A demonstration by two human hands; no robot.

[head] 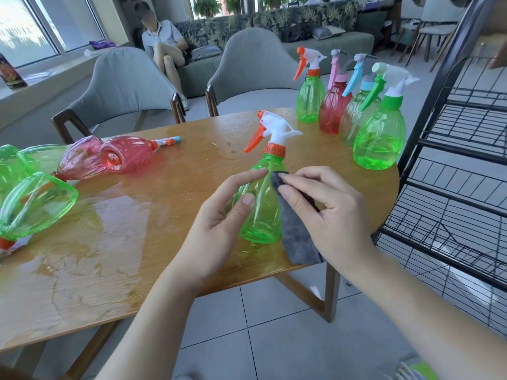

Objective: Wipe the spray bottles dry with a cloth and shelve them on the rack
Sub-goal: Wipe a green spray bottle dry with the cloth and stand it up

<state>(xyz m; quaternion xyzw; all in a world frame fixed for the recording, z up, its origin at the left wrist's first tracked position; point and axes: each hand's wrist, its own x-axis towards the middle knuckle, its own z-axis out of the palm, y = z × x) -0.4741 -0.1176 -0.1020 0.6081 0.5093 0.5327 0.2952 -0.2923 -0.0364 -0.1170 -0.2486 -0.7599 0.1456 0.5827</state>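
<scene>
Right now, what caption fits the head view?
Left hand holds a green spray bottle while right hand wipes it with a grey cloth.

wet wooden table [153,204], two grey chairs [120,83], seated person [164,42] on patterned sofa [301,17]

A: How many translucent plastic spray bottles are upright?
B: Five: four standing together at two o'clock [354,105] and one green, orange-triggered bottle [263,204] at centre.
A: And lying down?
B: At nine o'clock, two red [126,154] and at least two green [35,204]; the edge cuts off others.
</scene>
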